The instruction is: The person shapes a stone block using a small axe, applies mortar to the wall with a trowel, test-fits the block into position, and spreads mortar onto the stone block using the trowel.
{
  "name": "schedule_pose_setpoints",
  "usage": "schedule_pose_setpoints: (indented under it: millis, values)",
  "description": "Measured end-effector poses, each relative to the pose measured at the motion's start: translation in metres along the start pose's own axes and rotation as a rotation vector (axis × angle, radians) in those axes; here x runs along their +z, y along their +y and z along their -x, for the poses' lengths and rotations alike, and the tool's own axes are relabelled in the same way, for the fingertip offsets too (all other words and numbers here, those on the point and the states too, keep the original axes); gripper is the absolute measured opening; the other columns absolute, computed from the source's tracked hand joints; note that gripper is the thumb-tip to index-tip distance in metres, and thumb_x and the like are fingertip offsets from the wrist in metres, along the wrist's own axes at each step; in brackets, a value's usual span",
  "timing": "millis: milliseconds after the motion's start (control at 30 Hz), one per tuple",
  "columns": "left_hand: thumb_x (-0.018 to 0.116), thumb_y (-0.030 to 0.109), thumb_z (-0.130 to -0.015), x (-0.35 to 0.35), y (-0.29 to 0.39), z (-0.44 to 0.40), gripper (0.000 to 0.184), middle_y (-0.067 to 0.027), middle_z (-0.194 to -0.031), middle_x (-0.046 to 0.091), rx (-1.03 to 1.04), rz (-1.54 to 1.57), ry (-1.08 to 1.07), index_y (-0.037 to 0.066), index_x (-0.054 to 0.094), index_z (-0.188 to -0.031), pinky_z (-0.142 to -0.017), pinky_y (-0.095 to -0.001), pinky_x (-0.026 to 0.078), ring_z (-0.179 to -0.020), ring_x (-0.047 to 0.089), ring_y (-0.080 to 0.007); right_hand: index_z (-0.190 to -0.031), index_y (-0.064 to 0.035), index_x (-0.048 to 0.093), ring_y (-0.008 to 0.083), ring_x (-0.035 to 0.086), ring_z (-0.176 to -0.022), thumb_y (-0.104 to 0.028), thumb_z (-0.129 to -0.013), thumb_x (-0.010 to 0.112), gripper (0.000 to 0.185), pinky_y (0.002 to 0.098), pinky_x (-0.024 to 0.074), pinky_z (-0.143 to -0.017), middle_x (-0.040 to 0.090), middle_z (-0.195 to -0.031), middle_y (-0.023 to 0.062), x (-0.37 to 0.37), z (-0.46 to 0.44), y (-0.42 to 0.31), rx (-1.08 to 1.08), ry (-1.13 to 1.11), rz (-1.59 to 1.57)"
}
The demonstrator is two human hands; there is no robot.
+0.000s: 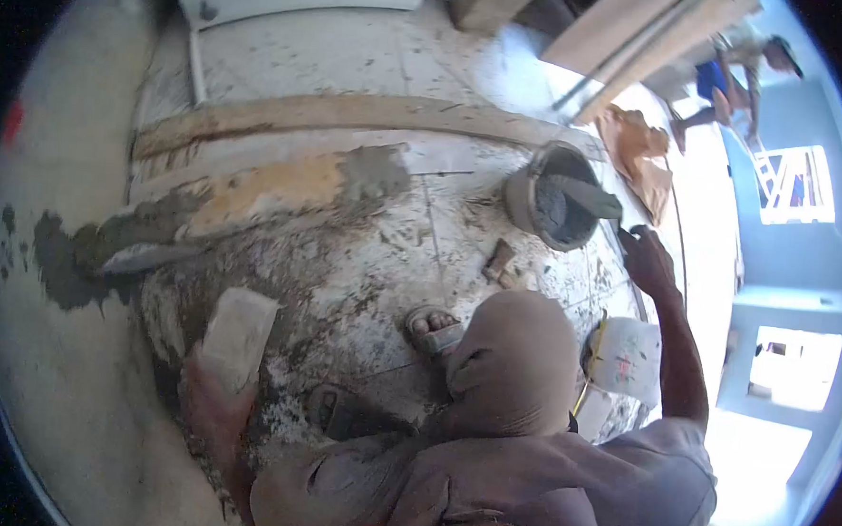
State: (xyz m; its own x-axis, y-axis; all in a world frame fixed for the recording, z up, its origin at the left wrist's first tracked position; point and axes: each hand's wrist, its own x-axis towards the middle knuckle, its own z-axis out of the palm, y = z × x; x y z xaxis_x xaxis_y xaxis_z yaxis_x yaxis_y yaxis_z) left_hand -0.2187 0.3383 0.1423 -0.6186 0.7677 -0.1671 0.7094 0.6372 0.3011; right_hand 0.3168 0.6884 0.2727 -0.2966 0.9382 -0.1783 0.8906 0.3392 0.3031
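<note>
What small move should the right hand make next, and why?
Probably lift a scoop of grey mix out: the right hand holds the trowel with its blade in the bucket, and a tan stretch shows between patches of similar grey.

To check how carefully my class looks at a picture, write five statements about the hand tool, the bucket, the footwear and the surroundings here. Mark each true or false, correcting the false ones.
1. The right hand holds a trowel. True.
2. The bucket is empty. False: grey mix shows inside it.
3. The foot nearer the bucket wears a closed boot. False: it wears an open sandal, and toes show.
4. A long wooden board lies on the floor. True.
5. Nobody else is in view. False: another person in a dark cap is in the background.
</note>
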Motion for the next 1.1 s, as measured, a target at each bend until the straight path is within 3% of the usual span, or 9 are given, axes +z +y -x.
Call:
schedule_pose_setpoints:
  millis: [200,267,367,467,600,700,767,900,1100]
  values:
    - [0.078,0.038,-0.059,-0.007,0.005,0.001,0.09,-0.0214,-0.118,0.051,0.058,-0.159,0.081,0.004,0.037,-0.131,-0.089,-0.0493,0.04,-0.107,0.05,-0.0415,-0.109,-0.0184,0.058,0.0348,0.06,-0.088,-0.022,-0.089,0.047,0.023,0.049,0.0476,-0.074,0.057,-0.099,0.0157,0.035,-0.049,0.003,0.101,-0.126,0.157]
    - [0.078,0.04,-0.057,-0.038,0.035,0.0,0.092,-0.0224,-0.117,0.051,-0.003,-0.111,-0.115,0.003,0.036,-0.131,-0.089,-0.0495,0.04,-0.105,0.05,-0.0422,-0.11,-0.0192,0.058,0.0345,0.06,-0.088,-0.021,-0.088,0.048,0.024,0.0486,0.0482,-0.074,0.057,-0.1,0.0143,0.029,-0.06,-0.006,0.103,-0.146,0.177]
    - [0.077,0.041,-0.058,0.003,-0.007,0.0,0.092,-0.0232,-0.117,0.051,0.013,-0.125,-0.019,0.002,0.037,-0.131,-0.089,-0.049,0.041,-0.106,0.05,-0.0425,-0.114,-0.0216,0.056,0.0333,0.061,-0.088,-0.016,-0.084,0.051,0.031,0.0476,0.0503,-0.071,0.058,-0.103,0.0109,0.051,-0.071,0.008,0.021,-0.152,0.236]
    - [0.076,0.042,-0.059,0.009,-0.012,0.005,0.091,-0.0239,-0.118,0.05,0.073,-0.202,0.034,0.001,0.036,-0.13,-0.089,-0.0488,0.041,-0.106,0.05,-0.0425,-0.108,-0.0194,0.06,0.0315,0.063,-0.085,-0.012,-0.076,0.056,0.033,0.0462,0.0515,-0.066,0.062,-0.1,0.0105,0.058,-0.071,0.012,-0.26,-0.177,0.115]
    - [0.075,0.043,-0.062,0.02,-0.026,0.004,0.09,-0.0244,-0.119,0.049,0.115,-0.144,0.046,0.001,0.036,-0.131,-0.09,-0.0493,0.04,-0.107,0.049,-0.0429,-0.097,-0.0127,0.062,0.0288,0.064,-0.078,-0.014,-0.081,0.056,0.017,0.0445,0.0489,-0.065,0.065,-0.085,0.0108,0.061,-0.085,0.007,-0.251,-0.32,-0.04]
    - [0.075,0.043,-0.061,0.025,-0.04,0.008,0.091,-0.0245,-0.121,0.048,0.043,-0.221,0.012,0.0,0.035,-0.131,-0.091,-0.0501,0.039,-0.109,0.048,-0.0437,-0.091,-0.0076,0.063,0.0194,0.061,-0.063,-0.017,-0.08,0.062,0.015,0.0375,0.0471,-0.055,0.062,-0.069,0.0082,0.103,-0.097,0.024,-0.242,-0.427,-0.573]
    - [0.077,0.043,-0.058,0.002,-0.004,0.003,0.095,-0.0261,-0.122,0.047,0.019,-0.014,-0.056,-0.001,0.035,-0.131,-0.093,-0.0507,0.037,-0.11,0.046,-0.0451,-0.092,-0.0047,0.063,0.0117,0.053,-0.056,-0.016,-0.078,0.065,0.018,0.03,0.0432,-0.048,0.059,-0.067,0.0047,0.073,-0.074,0.004,0.212,-0.564,-0.79]
    - [0.079,0.04,-0.055,0.029,-0.031,0.011,0.097,-0.0277,-0.12,0.047,-0.011,-0.073,0.052,-0.002,0.035,-0.13,-0.092,-0.0507,0.038,-0.109,0.046,-0.0456,-0.099,-0.0023,0.063,0.0096,0.051,-0.052,-0.01,-0.076,0.064,0.024,0.0268,0.0415,-0.046,0.059,-0.07,0.0033,0.092,-0.056,0.018,0.322,-0.407,-0.881]
    - [0.078,0.036,-0.054,0.008,-0.008,0.002,0.093,-0.0283,-0.118,0.047,-0.005,-0.089,-0.01,-0.002,0.036,-0.129,-0.092,-0.0508,0.038,-0.109,0.046,-0.0453,-0.102,-0.0111,0.061,0.0363,0.06,-0.091,-0.019,-0.079,0.055,0.024,0.0475,0.0479,-0.073,0.064,-0.092,0.0181,0.084,-0.08,-0.019,0.103,-0.18,-0.292]
